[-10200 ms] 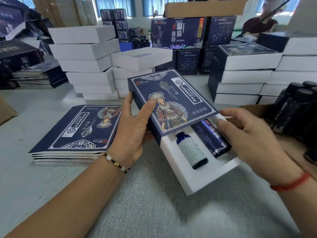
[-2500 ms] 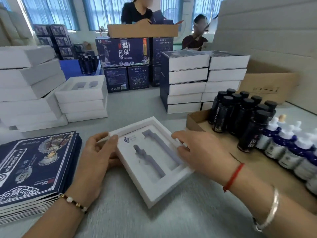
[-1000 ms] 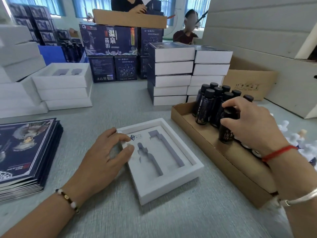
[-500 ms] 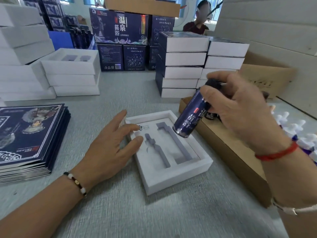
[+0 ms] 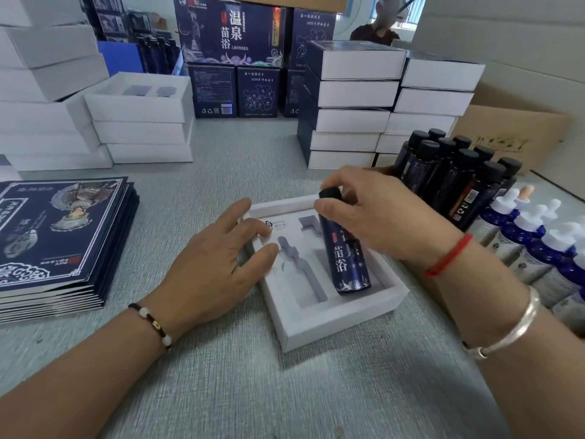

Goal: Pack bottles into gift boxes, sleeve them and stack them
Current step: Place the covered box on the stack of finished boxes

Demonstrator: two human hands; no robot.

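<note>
Head view: cylindrical bottle, foam-lined box.

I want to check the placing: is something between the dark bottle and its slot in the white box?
Nothing visible blocks it. The dark bottle, held by the right hand, already lies over the right slot of the white box; the left hand rests beside the left slot.

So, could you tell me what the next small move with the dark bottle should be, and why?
Probably press the dark bottle flat into the right-hand slot of the white box tray and let go. The right hand holds it by the cap end, its base already low in the slot, while the left hand rests on the tray's left edge. The narrower left slot is empty.
</note>
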